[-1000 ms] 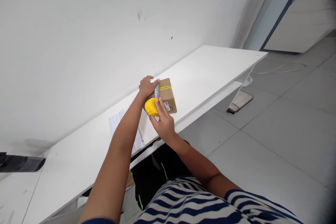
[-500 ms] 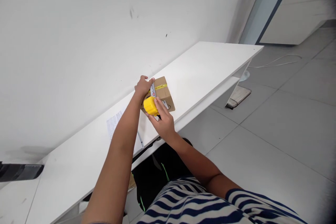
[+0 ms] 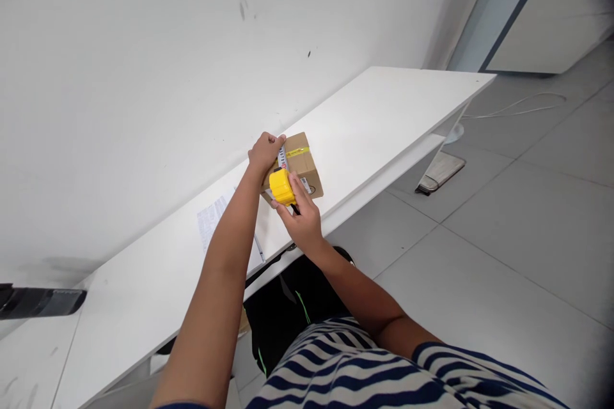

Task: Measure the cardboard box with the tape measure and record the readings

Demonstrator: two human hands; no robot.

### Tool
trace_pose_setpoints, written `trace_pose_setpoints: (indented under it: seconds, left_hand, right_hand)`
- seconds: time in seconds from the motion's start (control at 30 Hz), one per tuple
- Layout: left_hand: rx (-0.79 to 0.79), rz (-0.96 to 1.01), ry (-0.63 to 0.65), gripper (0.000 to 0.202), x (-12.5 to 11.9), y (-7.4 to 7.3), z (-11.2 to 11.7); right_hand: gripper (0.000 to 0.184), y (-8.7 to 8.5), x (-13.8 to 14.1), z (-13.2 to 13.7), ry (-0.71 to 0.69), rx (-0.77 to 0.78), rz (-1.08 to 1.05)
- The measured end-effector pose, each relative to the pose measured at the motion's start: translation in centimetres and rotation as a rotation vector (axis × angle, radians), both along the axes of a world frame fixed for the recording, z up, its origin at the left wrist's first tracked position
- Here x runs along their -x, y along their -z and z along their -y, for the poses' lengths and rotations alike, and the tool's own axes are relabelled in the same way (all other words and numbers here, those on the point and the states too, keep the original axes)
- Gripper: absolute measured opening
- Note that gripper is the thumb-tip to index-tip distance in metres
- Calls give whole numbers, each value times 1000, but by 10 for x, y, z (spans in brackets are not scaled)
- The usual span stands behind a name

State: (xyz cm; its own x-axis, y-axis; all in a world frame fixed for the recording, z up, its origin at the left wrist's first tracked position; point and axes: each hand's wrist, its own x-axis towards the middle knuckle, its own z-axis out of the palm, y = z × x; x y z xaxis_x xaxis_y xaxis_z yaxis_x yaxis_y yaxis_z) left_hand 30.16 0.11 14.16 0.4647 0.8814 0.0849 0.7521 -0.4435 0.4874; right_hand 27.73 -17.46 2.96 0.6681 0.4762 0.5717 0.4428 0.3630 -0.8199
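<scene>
A small brown cardboard box (image 3: 302, 163) with a strip of yellow tape stands on the white table (image 3: 378, 118). My right hand (image 3: 304, 220) is closed around a yellow tape measure (image 3: 282, 186) at the box's near side. Its printed white blade (image 3: 283, 156) is pulled out and runs across the box top to the far edge. There my left hand (image 3: 265, 150) is closed at the blade's end, the thumb on it and the other fingers curled by the box. The blade's very tip is hidden under that hand.
Printed paper (image 3: 211, 217) lies on the table left of the box, partly behind my left arm, with a pen (image 3: 259, 248) near the front edge. A black object (image 3: 45, 302) sits at the far left. The wall (image 3: 158, 64) borders the table's back.
The view has shifted slightly. The tape measure's case is turned a little in my right hand, and more of the blade near it shows. My left hand stays at the box's far edge.
</scene>
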Motion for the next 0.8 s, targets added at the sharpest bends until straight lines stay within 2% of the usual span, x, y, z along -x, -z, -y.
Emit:
trace_pose_setpoints:
  seconds: [0.33, 0.53, 0.67, 0.8]
  left_hand:
    - [-11, -3, -3, 33, 1, 0, 4]
    - [-9, 15, 47, 41, 4, -2, 7]
    - [-9, 152, 71, 43, 7, 0, 8]
    - [26, 343, 92, 42, 9, 5, 7]
  right_hand:
    - [67, 3, 2, 1, 12, -41, -11]
    - [65, 4, 3, 3, -10, -32, -38]
    - [66, 8, 5, 2, -27, -22, -75]
    - [71, 14, 8, 2, -76, -13, -213]
